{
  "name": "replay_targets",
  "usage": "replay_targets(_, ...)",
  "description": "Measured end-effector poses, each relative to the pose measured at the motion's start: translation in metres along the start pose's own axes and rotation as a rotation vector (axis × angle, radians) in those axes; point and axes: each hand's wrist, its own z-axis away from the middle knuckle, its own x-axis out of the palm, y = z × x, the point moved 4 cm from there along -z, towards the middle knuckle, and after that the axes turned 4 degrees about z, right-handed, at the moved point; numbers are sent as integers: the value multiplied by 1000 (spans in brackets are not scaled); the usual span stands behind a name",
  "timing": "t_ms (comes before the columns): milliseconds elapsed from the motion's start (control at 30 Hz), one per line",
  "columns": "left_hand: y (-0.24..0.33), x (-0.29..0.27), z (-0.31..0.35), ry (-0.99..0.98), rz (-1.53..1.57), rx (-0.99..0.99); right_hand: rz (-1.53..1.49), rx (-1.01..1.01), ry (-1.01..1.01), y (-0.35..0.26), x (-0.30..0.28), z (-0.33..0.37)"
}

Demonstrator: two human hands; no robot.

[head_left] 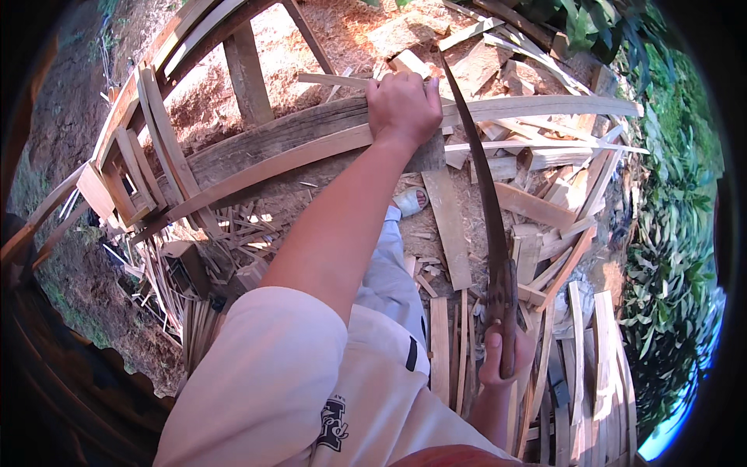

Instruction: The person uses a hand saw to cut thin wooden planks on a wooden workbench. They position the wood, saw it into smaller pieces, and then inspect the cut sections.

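Watching remotely, I logged the left hand (pixel 403 109) closed over a wooden strip (pixel 327 149) on a plank (pixel 311 124), the right hand (pixel 492 369) gripping a saw (pixel 490 202) across it, and dark print (pixel 333 426) on the shirt (pixel 288 335).

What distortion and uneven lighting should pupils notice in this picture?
In the head view, the wooden strip under the left hand looks bowed, consistent with fisheye distortion; in the head view, sunlit sawdust glares near the top, while the lower left is dark.
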Motion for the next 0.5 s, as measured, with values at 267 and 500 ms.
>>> replay_targets(267,1,2,-1,10,10,4,-166,-165,86,-16,102,-176)
replay_targets(500,1,4,1,53,-13,-23,-228,-201,61,16,106,-182)
